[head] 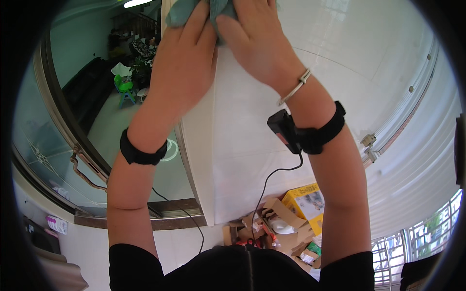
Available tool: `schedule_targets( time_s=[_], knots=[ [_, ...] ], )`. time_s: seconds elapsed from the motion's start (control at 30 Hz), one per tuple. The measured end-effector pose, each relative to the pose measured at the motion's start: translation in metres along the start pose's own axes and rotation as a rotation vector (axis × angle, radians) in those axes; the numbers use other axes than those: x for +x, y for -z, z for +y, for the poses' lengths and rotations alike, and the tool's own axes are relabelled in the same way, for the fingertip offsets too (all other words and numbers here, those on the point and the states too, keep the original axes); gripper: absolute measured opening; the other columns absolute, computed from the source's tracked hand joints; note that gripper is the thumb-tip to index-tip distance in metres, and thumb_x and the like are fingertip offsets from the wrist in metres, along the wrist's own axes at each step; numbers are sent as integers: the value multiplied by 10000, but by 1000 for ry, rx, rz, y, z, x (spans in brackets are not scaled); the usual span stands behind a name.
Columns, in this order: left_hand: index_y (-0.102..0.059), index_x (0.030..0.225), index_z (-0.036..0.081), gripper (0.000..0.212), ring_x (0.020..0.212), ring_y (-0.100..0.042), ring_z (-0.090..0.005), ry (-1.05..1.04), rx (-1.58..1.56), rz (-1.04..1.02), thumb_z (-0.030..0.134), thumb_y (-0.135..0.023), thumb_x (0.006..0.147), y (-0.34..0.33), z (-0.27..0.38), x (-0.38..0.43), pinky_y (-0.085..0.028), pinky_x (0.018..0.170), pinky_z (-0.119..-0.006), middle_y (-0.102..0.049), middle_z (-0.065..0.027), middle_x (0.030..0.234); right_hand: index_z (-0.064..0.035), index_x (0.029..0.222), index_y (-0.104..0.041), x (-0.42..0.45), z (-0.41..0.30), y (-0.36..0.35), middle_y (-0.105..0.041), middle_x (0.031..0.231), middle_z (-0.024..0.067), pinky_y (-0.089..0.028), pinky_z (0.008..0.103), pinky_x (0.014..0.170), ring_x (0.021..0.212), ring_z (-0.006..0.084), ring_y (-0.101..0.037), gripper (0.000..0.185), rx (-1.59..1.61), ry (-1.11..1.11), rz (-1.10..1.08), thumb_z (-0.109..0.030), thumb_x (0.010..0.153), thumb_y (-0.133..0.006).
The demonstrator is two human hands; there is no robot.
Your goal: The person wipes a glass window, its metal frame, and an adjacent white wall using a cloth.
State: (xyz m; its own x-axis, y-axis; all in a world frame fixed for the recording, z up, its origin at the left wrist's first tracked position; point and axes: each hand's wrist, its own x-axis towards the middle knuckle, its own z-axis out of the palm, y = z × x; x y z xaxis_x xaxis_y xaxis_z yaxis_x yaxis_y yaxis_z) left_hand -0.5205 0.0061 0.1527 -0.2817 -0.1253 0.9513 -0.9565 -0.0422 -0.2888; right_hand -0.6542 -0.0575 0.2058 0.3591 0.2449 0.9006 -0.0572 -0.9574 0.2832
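Both arms reach up to the top of the view. My left hand [185, 62] presses on a grey-green cloth [182, 12], its fingers lying over it at the edge of a light door frame [198, 145]. Close beside it on the right, my right hand [253, 43] grips the same cloth, with the thumb bent against it. The fingertips of both hands are partly cut off by the picture's top edge. A metal bangle [298, 87] circles my right wrist. Black straps sit on both forearms, and a small black device [284, 131] with a cable hangs at the right one.
A glass door [65, 160] with an ornate metal handle [82, 171] stands at the left. Through the doorway a green child's chair [124, 87] shows. Below are an opened cardboard box [287, 218] of mixed items and a yellow box [304, 200]. Pale curtains [407, 182] hang at the right.
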Motion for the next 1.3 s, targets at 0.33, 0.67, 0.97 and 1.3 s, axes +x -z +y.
schedule_targets(
  time_s=[0.33,0.67,0.97,1.3],
  knots=[
    [-622,1130,-28,355,1261,-419,-370,122,-122,-281,89,-629,795,0,64,-165,-383,988,-521,-384,-172,1444,-22,1455,-303,-162,-52,-32,-516,1247,187,-199,540,1120,1269,401,-379,667,-10,-264,-399,-301,888,-517],
    [-546,1221,-40,465,1220,-470,-319,139,-34,-156,60,-634,776,-1,58,-19,-389,1020,-454,-372,-128,1462,-69,1435,-367,-61,26,15,-506,1316,169,-222,539,1114,1303,402,-364,597,-248,-58,-148,-314,910,-512],
    [-435,1354,1,617,1264,-428,-360,271,22,-117,95,-668,790,-47,111,-18,-316,1060,-490,-340,-164,1483,-80,1415,-405,-103,52,40,-516,1307,141,-239,549,1104,1275,372,-386,556,-326,-164,-200,-290,913,-518],
    [-463,1314,-28,554,1242,-436,-381,249,-181,-415,115,-656,814,-46,176,-115,-319,1050,-503,-291,-182,1506,-39,1422,-377,-256,18,52,-489,1334,145,-270,493,1103,1261,374,-399,596,-277,-410,-362,-260,904,-572]
  ],
)
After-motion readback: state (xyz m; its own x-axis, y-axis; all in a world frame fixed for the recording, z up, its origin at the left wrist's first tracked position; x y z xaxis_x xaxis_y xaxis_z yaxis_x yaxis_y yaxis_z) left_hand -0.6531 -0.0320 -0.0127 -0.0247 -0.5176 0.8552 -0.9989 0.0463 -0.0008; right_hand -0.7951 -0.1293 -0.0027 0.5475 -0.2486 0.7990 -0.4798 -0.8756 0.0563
